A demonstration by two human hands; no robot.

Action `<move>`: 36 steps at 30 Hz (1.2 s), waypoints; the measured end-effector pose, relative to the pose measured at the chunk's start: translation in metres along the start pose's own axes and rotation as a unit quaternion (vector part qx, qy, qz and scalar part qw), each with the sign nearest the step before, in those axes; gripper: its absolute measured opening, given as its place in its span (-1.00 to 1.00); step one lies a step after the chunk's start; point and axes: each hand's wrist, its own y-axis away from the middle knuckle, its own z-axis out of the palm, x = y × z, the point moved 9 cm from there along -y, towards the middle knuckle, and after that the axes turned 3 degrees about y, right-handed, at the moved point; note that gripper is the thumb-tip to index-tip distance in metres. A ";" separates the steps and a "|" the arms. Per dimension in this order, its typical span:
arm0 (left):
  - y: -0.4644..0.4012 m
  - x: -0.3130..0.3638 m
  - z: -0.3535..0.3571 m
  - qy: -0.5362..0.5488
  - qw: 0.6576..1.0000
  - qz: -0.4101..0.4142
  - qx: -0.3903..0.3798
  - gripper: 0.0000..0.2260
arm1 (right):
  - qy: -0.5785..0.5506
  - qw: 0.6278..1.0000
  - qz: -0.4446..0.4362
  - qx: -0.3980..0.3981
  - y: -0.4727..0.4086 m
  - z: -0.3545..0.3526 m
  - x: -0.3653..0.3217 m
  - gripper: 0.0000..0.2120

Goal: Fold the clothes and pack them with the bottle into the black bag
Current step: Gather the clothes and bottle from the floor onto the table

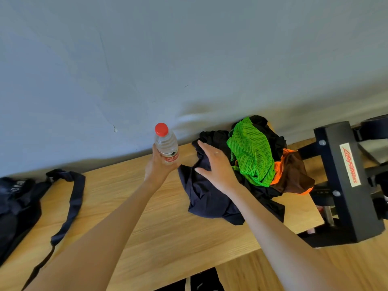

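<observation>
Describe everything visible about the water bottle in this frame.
The bottle is clear ribbed plastic with a red screw cap, closed, and a red-and-white label low on its body. It stands nearly upright, tilted slightly, near the wall edge of the wooden table. The left hand grips its lower half, fingers curled around the label. It sits left of the clothes pile, not touching it.

Two bare forearms rise from the lower edge of the frame; no sleeve, watch or ring shows. The left hand (pixel 156 166) and right hand (pixel 216 164) wear no gloves.
</observation>
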 end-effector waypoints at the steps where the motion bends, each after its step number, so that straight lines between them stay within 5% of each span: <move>1: -0.002 0.002 0.005 0.003 1.000 0.006 -0.017 -0.24 | -0.055 0.998 0.003 -0.006 -0.009 0.004 -0.008 -0.26; 6: -0.011 0.025 0.037 0.061 0.992 0.041 -0.098 -0.20 | -0.264 0.962 0.069 -0.021 -0.039 0.018 -0.023 -0.28; 12: -0.028 0.056 0.072 0.063 0.987 0.073 -0.125 -0.39 | -0.284 0.954 0.099 0.008 -0.052 0.002 0.013 -0.23; 18: -0.047 0.068 0.107 0.085 0.974 0.085 -0.192 -0.33 | -0.246 0.964 0.102 -0.003 -0.061 -0.020 0.045 -0.15; 25: -0.011 0.037 0.097 0.018 0.993 0.033 -0.114 -0.44 | 0.024 0.995 0.085 -0.041 -0.015 -0.040 0.073 -0.59; 29: 0.022 0.036 0.094 -0.051 0.989 0.104 -0.089 -0.59 | 0.033 0.996 0.048 -0.072 0.017 -0.030 0.069 -0.71; 33: 0.049 0.046 0.116 -0.088 0.966 0.162 -0.183 -0.59 | 0.062 0.993 0.015 -0.104 0.032 -0.022 0.064 -0.72; 36: 0.054 0.048 0.119 -0.114 0.962 0.165 -0.183 -0.58 | 0.052 0.996 0.022 -0.073 0.034 -0.033 0.064 -0.83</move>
